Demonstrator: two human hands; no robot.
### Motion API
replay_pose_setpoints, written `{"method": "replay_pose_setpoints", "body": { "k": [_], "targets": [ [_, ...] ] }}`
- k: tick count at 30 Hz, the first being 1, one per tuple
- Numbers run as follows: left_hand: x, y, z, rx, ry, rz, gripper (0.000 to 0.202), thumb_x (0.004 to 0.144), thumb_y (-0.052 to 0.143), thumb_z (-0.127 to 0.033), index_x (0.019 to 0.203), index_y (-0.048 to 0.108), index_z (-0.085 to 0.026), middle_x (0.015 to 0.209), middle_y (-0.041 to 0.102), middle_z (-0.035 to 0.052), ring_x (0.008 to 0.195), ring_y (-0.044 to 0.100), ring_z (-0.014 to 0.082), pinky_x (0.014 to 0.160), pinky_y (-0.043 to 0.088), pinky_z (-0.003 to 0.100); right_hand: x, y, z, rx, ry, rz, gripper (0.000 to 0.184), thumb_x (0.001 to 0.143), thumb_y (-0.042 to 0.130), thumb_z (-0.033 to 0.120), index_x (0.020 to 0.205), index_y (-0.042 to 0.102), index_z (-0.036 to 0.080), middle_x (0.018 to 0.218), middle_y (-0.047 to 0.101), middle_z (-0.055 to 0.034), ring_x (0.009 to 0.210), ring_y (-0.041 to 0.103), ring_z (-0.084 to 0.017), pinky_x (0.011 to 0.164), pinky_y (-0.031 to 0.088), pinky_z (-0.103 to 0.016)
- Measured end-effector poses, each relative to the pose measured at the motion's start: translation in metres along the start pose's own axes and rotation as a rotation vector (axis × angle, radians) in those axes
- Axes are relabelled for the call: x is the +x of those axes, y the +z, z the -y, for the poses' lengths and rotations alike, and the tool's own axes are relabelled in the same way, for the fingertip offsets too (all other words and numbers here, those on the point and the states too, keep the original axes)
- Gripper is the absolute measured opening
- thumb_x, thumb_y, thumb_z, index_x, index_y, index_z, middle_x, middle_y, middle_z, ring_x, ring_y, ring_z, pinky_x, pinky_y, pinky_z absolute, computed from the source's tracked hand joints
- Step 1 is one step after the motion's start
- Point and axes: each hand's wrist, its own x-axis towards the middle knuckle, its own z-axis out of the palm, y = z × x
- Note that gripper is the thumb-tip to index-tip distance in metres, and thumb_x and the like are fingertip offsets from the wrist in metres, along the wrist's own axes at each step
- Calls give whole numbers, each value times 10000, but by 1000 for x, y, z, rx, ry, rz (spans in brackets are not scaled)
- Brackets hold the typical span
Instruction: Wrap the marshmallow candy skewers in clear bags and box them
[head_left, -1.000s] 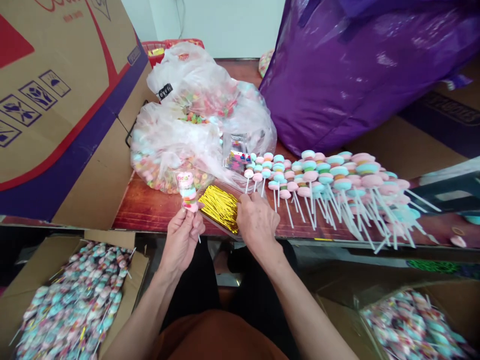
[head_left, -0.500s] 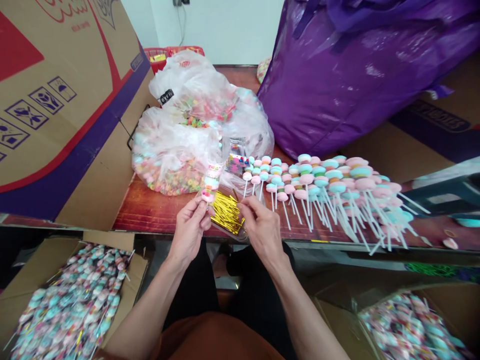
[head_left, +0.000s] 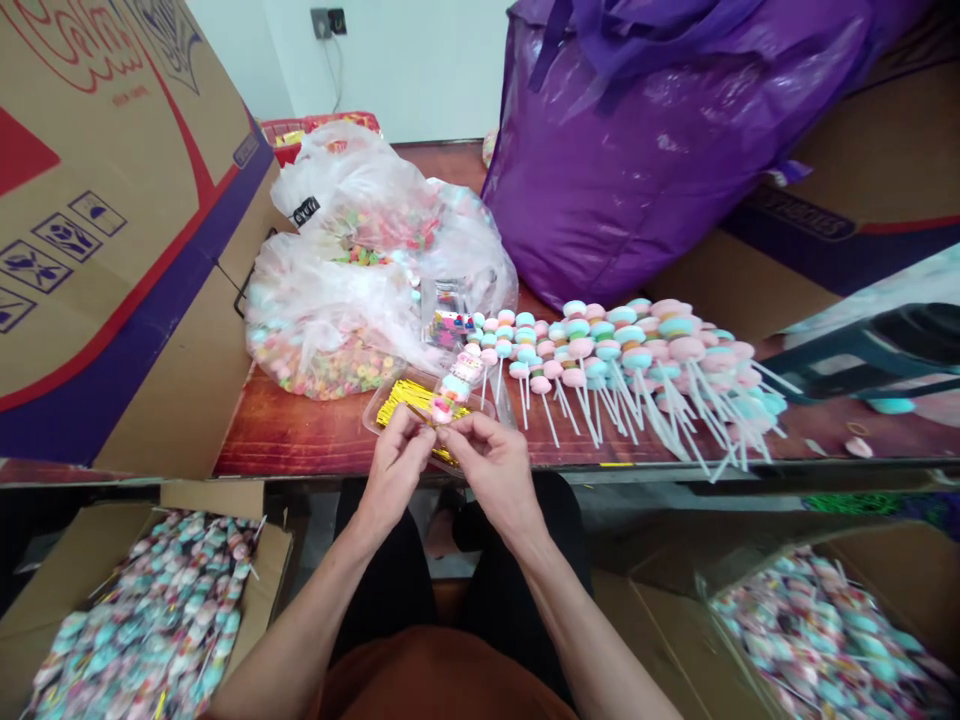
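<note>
My left hand [head_left: 396, 468] pinches the stick end of a wrapped candy skewer [head_left: 454, 384] that points up and to the right. My right hand [head_left: 491, 467] meets it at the same spot, fingers closed on a thin gold twist tie [head_left: 420, 415] at the skewer's base. Both hands hover over a clear tray of gold twist ties [head_left: 401, 404] at the table's front edge. A row of unwrapped pastel candy skewers [head_left: 630, 360] lies to the right on the red-brown table [head_left: 300, 435].
Clear plastic bags of candy rings [head_left: 337, 300] sit behind the tray. A big purple bag [head_left: 660, 150] stands at the back right, a cardboard box [head_left: 112, 220] at the left. Boxes of wrapped skewers sit on the floor at lower left [head_left: 142, 620] and lower right [head_left: 825, 630].
My right hand left the twist-tie tray with a tie and came to my left hand. The wrapped skewer tilted from upright to leaning right, and both hands drew together.
</note>
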Motion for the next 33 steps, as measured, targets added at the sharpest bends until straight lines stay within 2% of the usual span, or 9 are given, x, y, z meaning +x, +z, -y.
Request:
{"method": "replay_pose_setpoints", "body": {
  "k": [5,12,15,17,21,25,30,31,33],
  "targets": [
    [1,8,-4,-111,-19,22,286,793,761,-383,792,591,-154,664,533,-32,509,334,34,467,268,162,-8,2,-7,32,-22,3,201,863,642,387,815,615,194,767,650,-6,692,610,-155,658,517,-271],
    [0,5,-30,-547,-538,252,383,660,874,-277,804,548,-136,555,385,-95,449,152,-1,388,105,97,-15,-9,-4,-38,-205,46,182,953,546,329,816,509,217,829,543,-3,799,545,-150,707,461,-265],
    [-3,4,-37,-584,-630,355,450,611,905,-303,810,533,-145,534,336,-113,451,138,6,376,78,96,-12,-19,5,-177,-347,106,167,964,514,279,812,505,211,883,552,-21,830,545,-160,731,454,-284],
    [-5,7,-36,-488,-576,352,432,656,881,-333,827,525,-159,529,365,-105,449,170,14,384,108,100,-9,-22,5,-265,-412,135,133,969,482,244,841,502,213,849,553,-14,779,538,-156,709,449,-286],
    [-10,16,-21,-150,-209,136,294,829,733,-411,911,559,-189,573,493,-57,476,324,45,435,233,135,-7,-19,-4,-427,-508,9,90,945,457,188,868,494,215,788,524,-9,719,507,-163,667,423,-293],
    [-13,16,-11,55,-18,47,288,853,694,-448,860,667,-161,680,541,-10,585,428,67,519,331,177,-9,-15,-1,-330,-314,0,54,933,498,247,886,500,219,761,525,0,661,506,-151,612,429,-282],
    [-7,13,-19,-147,-189,13,365,643,882,-377,854,707,-137,574,456,-58,475,306,25,449,238,171,-12,-17,7,163,183,227,193,936,536,378,835,453,236,632,432,92,386,218,-45,339,218,-185],
    [-5,14,-22,-223,-257,13,385,602,906,-362,826,697,-128,544,409,-76,456,271,14,436,215,161,-13,-16,7,171,182,215,214,945,532,379,813,443,236,615,435,97,374,210,-40,330,213,-181],
    [-1,17,-25,-360,-377,5,418,523,946,-304,768,666,-115,533,376,-94,442,245,-5,419,190,139,-15,-15,4,36,6,107,199,971,512,337,808,470,231,610,490,78,389,334,-56,360,308,-186]
  ]
}}
